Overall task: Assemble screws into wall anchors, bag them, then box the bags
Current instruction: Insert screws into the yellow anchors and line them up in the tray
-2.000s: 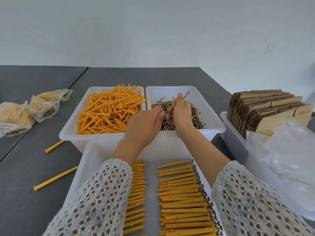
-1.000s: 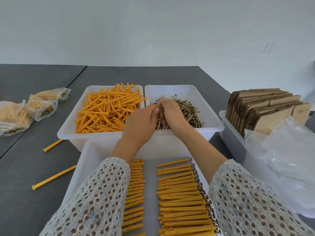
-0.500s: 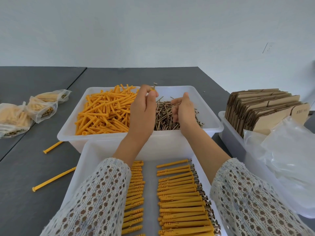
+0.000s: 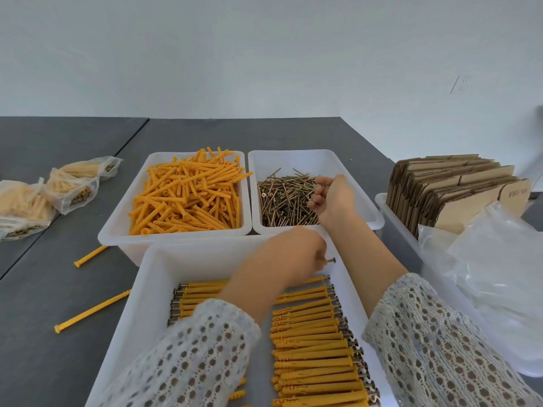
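Left hand point(image 4: 289, 254) pinches a screw point(image 4: 329, 260) over the front tray point(image 4: 152, 289). Right hand point(image 4: 330, 198) curls around screws point(image 4: 282, 198) above their bin. Box writing is too blurry. Gray table point(image 4: 58, 289), white wall.

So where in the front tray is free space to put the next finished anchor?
The front tray has a bare strip along its far wall, beyond the anchor rows, where the left hand holds a screw. A bare lane lies beside its left wall. The middle is crowded.
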`<move>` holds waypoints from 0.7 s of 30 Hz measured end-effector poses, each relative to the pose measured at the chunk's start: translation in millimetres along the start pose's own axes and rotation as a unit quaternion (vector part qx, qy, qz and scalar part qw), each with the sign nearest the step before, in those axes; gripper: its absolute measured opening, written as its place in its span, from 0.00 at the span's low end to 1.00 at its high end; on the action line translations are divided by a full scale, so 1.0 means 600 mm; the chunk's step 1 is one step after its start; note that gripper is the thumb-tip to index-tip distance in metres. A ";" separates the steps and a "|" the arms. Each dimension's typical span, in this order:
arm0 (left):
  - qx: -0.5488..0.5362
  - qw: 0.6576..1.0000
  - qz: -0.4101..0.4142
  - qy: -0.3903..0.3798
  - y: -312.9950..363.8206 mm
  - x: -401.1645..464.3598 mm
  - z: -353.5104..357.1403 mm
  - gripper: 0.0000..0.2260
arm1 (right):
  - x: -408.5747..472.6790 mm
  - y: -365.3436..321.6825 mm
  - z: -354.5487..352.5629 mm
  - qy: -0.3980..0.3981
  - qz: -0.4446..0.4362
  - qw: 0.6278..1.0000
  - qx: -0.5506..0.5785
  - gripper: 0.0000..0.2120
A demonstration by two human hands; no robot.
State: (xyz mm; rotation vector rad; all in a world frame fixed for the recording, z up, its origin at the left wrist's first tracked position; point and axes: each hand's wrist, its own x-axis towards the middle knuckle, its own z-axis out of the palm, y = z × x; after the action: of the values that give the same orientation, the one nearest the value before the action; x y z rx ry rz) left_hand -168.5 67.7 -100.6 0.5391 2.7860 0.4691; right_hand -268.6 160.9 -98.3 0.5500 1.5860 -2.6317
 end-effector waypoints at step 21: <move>0.217 0.974 -0.028 0.064 0.055 0.012 0.069 0.06 | 0.010 0.012 0.006 -0.024 -0.039 0.989 -0.142 0.17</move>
State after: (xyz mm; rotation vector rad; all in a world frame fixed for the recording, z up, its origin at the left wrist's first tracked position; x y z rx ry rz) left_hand -151.5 110.4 -128.1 0.5311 3.0298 -0.1322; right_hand -273.8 155.1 -104.9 0.4134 1.9570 -2.3859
